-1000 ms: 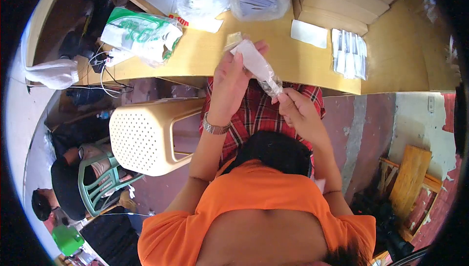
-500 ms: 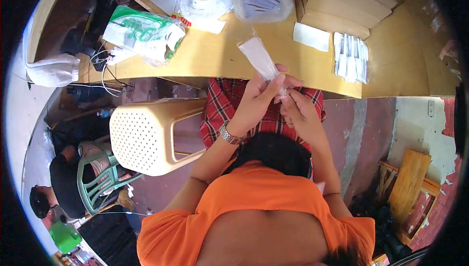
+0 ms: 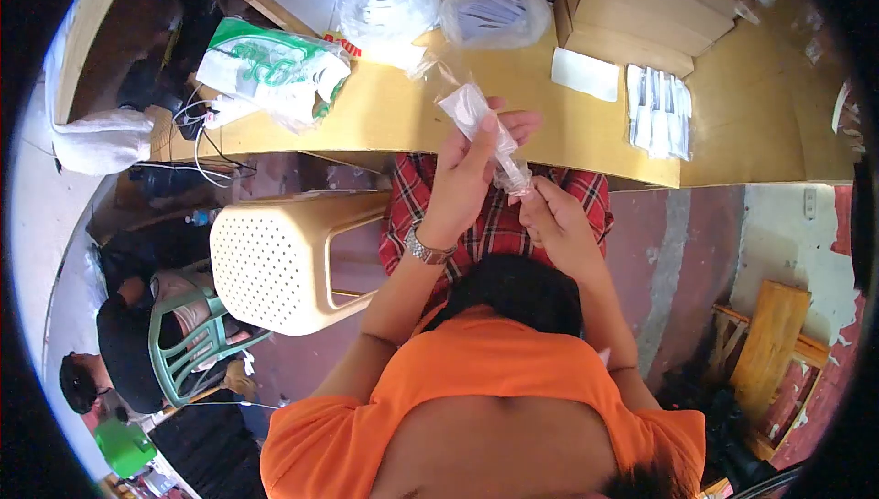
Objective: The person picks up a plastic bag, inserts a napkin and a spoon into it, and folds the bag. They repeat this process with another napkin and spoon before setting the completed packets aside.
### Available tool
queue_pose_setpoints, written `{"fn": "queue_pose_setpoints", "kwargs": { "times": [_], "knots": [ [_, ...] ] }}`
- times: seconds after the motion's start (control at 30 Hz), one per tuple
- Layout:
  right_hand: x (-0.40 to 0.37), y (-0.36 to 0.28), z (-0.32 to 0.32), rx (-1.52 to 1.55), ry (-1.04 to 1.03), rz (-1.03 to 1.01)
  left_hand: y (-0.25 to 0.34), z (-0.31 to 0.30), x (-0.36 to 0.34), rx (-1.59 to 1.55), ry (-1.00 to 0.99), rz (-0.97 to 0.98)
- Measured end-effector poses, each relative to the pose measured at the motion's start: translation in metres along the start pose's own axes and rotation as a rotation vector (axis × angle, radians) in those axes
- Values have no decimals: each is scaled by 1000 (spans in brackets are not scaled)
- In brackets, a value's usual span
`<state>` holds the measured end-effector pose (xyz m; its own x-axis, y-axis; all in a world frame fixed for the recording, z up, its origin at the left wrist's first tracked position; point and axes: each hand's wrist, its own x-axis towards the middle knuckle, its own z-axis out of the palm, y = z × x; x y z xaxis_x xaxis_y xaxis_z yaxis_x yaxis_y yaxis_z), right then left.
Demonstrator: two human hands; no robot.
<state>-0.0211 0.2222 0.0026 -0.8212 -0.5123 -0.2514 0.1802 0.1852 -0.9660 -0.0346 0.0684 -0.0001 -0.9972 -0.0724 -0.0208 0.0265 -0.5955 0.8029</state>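
A narrow clear plastic packet [image 3: 505, 157] with something white and flat inside stretches between my two hands at the table's front edge. My left hand [image 3: 465, 165], a metal watch on its wrist, holds the packet's middle, thumb on top and fingers stretched out behind. Lower down, my right hand [image 3: 555, 210] pinches the packet's gathered end with closed fingers. The packet's upper end is loose, crinkled film. On the table to the right lies a clear pack [image 3: 657, 113] of several slim wrapped pieces, beside a white card [image 3: 585, 74].
Two clear round bags [image 3: 495, 12] of white pieces and cardboard boxes [image 3: 636, 9] stand at the back. A green-and-white plastic bag [image 3: 273, 70] lies left. A cream stool [image 3: 275, 265] is beside my legs. Another person [image 3: 128, 348] sits at far left on a green chair [image 3: 188, 339].
My left hand has slid up the packet, away from my right hand, and its fingers have straightened. More of the packet's lower part and the loose film on top now show.
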Motion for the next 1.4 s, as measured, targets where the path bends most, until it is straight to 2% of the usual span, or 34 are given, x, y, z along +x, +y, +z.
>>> {"fn": "queue_pose_setpoints", "kwargs": {
  "times": [0.07, 0.27, 0.37, 0.47, 0.53, 0.6, 0.73, 0.93, 1.03, 1.13, 1.2, 1.23, 1.27, 1.33, 1.4],
  "knots": [
    [1, 2, 2, 18, 22, -17, -5, 2, -3, 7, 39, -32],
    [4, 5, -2, -39, 64, -26, -13, 1, -12, 50, -102, -166],
    [4, 0, -7, -14, 48, -16, -11, 2, -16, 176, -172, -63],
    [1, 1, -8, -4, 22, 8, 0, -10, -6, 39, -77, -5],
    [1, 0, -7, -17, 10, -1, 12, -23, 6, 99, -39, 29],
    [0, -1, -4, -45, 7, -40, 24, -23, 8, -162, -11, 60],
    [0, -3, -1, -58, -22, -50, 38, -21, 11, -195, -4, 31],
    [1, 0, 1, -113, 0, -65, 25, -22, 7, 14, -4, 58],
    [1, -3, 0, -140, 0, -70, 22, -15, 3, 19, 10, 52],
    [5, -7, -9, -230, -12, -133, 25, -26, 1, 80, -74, -10],
    [7, -12, -29, -357, -51, -224, 30, -38, 2, 283, -24, 71],
    [6, -22, -37, -432, -83, -178, 37, -45, 2, 385, -1, 112],
    [6, -23, -44, -508, -134, -186, 53, -53, -3, 625, -71, 139],
    [9, -24, -54, -670, -262, -204, 73, -59, -7, 1024, -372, 120],
    [12, -29, -50, -730, -365, -182, 74, -46, -8, 1184, -567, 160]
  ]
}}
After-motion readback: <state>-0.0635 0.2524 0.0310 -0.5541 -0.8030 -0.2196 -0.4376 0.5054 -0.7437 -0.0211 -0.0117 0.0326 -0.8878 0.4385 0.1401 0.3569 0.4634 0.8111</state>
